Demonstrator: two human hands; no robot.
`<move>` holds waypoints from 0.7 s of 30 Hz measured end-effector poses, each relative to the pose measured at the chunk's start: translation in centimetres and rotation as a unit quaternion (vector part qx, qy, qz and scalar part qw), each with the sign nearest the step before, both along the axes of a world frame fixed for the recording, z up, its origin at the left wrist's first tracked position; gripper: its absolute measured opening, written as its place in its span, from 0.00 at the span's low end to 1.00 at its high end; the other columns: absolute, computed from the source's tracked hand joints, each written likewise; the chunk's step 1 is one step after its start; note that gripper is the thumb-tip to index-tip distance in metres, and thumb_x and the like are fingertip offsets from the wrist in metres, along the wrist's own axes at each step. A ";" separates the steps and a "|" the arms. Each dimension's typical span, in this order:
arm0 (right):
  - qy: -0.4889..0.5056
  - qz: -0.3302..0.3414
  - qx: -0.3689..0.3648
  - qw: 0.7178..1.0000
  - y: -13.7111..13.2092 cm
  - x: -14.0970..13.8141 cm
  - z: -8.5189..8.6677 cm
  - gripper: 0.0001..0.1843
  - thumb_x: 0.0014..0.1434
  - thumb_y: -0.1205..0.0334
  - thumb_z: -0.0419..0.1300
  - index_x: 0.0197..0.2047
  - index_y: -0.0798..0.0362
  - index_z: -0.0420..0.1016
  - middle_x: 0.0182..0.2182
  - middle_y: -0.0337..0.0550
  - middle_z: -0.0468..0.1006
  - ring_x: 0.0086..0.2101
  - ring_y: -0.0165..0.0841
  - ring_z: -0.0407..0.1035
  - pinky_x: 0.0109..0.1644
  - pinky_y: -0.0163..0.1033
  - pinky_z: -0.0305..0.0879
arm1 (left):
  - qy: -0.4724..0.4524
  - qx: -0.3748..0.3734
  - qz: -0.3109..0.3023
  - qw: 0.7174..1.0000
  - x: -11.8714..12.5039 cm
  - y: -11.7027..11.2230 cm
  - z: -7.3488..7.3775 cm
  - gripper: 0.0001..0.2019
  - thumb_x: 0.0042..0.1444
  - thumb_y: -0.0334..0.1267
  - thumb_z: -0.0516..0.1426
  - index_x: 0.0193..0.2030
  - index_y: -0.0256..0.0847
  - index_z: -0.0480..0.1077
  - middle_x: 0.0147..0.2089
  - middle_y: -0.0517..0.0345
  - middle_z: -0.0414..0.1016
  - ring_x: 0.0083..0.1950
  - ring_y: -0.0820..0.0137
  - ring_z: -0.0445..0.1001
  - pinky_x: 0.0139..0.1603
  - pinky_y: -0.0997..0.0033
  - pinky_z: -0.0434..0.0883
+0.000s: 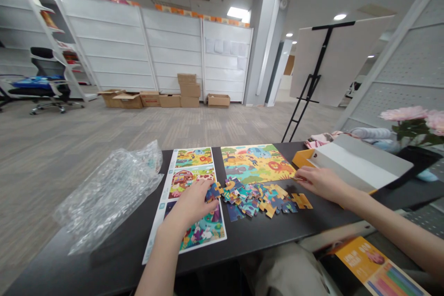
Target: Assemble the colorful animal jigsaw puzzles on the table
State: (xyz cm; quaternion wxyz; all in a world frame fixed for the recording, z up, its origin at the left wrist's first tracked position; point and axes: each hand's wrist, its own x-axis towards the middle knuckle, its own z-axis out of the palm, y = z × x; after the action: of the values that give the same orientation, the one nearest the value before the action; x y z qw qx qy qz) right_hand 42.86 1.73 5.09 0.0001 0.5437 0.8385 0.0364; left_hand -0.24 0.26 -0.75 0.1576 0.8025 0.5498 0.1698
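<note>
My left hand (194,201) reaches over a picture sheet (163,215), its fingers closed around dark blue and orange puzzle pieces (214,190) at the left of the pile. Printed on that sheet are a safari, a farm and a night scene. A heap of loose jigsaw pieces (256,199) lies in the middle of the black table. Behind the heap is an assembled safari puzzle (256,163) with an elephant and a lion. At its near right corner my right hand (317,181) has its fingertips pinched together; what is between them, if anything, is hidden.
Crumpled clear plastic wrap (111,194) covers the table's left end. An open yellow box (357,159) with a white inside stands at the right, near pink flowers (405,115) and folded cloth. Another yellow box (378,263) is below the table's front edge.
</note>
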 end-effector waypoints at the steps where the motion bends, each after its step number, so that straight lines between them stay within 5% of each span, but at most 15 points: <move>1: -0.001 0.007 -0.001 1.000 -0.1 -0.2 -0.4 0.11 0.64 0.59 0.51 0.39 0.48 0.75 0.38 0.48 0.81 0.34 0.39 0.75 0.36 0.39 0.65 | 0.000 0.001 -0.001 1.000 0.0 0.0 0.0 0.25 0.55 0.41 0.59 0.60 0.37 0.69 0.63 0.40 0.72 0.63 0.52 0.71 0.65 0.54 0.67; 6: 0.021 0.013 -0.065 0.998 -0.5 -1.0 -1.5 0.09 0.61 0.59 0.57 0.41 0.49 0.77 0.36 0.47 0.81 0.35 0.41 0.76 0.39 0.41 0.68 | -0.003 0.001 0.003 1.000 -0.1 0.1 -0.2 0.26 0.54 0.41 0.60 0.60 0.40 0.69 0.63 0.41 0.72 0.64 0.52 0.71 0.65 0.54 0.67; 11: 0.092 0.030 -0.146 0.985 -0.6 -0.4 -0.4 0.11 0.62 0.54 0.56 0.40 0.48 0.78 0.35 0.46 0.82 0.34 0.41 0.75 0.40 0.42 0.69 | 0.003 -0.002 0.001 1.000 -0.1 0.1 -0.2 0.26 0.55 0.42 0.59 0.61 0.39 0.68 0.64 0.41 0.72 0.64 0.53 0.71 0.65 0.55 0.66; 16: 0.214 -0.096 -0.047 0.971 1.8 3.4 1.7 0.18 0.64 0.50 0.50 0.41 0.49 0.77 0.39 0.52 0.83 0.39 0.46 0.75 0.46 0.48 0.69 | 0.006 0.000 -0.002 1.000 0.0 0.0 0.1 0.26 0.55 0.42 0.59 0.61 0.38 0.69 0.63 0.40 0.72 0.64 0.52 0.71 0.65 0.54 0.66; 21: 0.266 -0.158 -0.042 0.950 5.5 7.7 0.7 0.17 0.59 0.50 0.49 0.36 0.45 0.76 0.35 0.53 0.83 0.34 0.45 0.72 0.36 0.47 0.67 | 0.011 -0.002 0.001 1.000 0.1 0.0 0.1 0.26 0.56 0.42 0.59 0.61 0.38 0.68 0.63 0.40 0.72 0.64 0.52 0.71 0.66 0.55 0.66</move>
State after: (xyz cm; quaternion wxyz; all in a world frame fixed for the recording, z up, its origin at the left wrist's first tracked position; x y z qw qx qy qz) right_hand 50.54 7.27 5.78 -0.1942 0.6589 0.7120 -0.1457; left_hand -0.15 0.29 -0.68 0.1531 0.8036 0.5525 0.1598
